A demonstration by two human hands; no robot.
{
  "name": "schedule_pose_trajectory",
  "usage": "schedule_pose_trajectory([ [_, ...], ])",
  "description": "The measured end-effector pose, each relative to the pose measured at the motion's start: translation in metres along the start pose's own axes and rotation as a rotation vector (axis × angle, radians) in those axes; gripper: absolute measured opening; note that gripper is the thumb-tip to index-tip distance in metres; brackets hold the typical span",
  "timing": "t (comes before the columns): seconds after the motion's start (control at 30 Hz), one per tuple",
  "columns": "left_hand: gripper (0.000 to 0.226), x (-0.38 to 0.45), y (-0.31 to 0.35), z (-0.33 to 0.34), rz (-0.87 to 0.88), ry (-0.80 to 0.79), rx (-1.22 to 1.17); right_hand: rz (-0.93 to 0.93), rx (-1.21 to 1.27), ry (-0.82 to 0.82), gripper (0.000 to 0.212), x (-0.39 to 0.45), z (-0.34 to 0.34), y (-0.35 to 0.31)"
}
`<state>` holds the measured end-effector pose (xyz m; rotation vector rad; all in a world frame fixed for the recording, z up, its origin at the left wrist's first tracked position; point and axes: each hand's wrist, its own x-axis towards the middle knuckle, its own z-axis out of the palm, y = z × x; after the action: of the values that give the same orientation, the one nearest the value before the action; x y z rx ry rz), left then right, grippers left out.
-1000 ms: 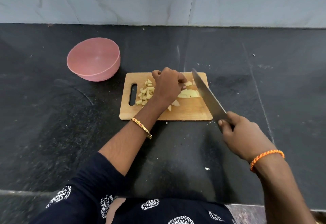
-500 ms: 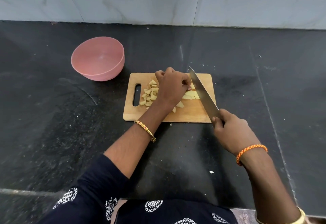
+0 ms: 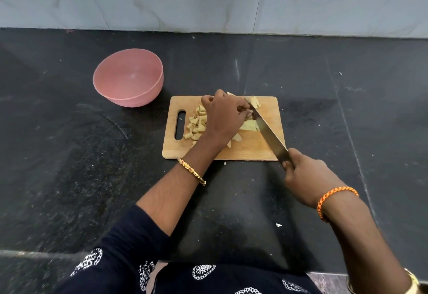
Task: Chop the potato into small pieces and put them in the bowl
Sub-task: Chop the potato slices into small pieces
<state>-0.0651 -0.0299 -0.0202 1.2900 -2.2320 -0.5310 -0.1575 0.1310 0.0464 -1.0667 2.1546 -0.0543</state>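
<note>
Head view: on the rectangular wooden cutting board [image 3: 250, 148], the left hand [image 3: 223, 117] curls its fingers over pale potato strips [image 3: 251, 125]; the right hand [image 3: 308, 178] grips a steel-bladed knife [image 3: 266, 129] across them. Small chopped pieces [image 3: 195, 126] lie left; the empty pink plastic bowl [image 3: 128, 78] sits far-left on the black counter [image 3: 69, 155].

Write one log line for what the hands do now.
left hand holds potato | right hand grips knife | bowl empty

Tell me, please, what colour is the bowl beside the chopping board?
Pink, plain and unpatterned; the bowl shows clearly in the head view.
</note>
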Motion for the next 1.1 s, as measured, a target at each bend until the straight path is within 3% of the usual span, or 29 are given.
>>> schedule_pose_trajectory([
  [0.2,0.025,0.004,-0.001,-0.001,-0.065,-0.076,-0.076,-0.031,0.044,0.039,0.014,-0.022,-0.012,0.014],
  [0.37,0.026,0.002,-0.006,-0.003,-0.079,-0.008,-0.083,-0.075,0.078,0.149,0.014,-0.013,-0.013,0.006],
  [0.8,0.053,-0.005,0.0,-0.002,-0.053,0.019,-0.115,-0.062,0.013,0.089,0.008,0.008,-0.002,-0.011],
  [0.97,0.046,-0.007,-0.001,-0.003,-0.114,0.043,-0.149,-0.038,-0.054,0.037,0.009,0.001,-0.006,-0.006],
  [1.1,0.018,0.001,-0.009,-0.014,-0.112,-0.003,-0.077,-0.017,-0.101,-0.013,0.012,-0.011,-0.014,0.004],
])
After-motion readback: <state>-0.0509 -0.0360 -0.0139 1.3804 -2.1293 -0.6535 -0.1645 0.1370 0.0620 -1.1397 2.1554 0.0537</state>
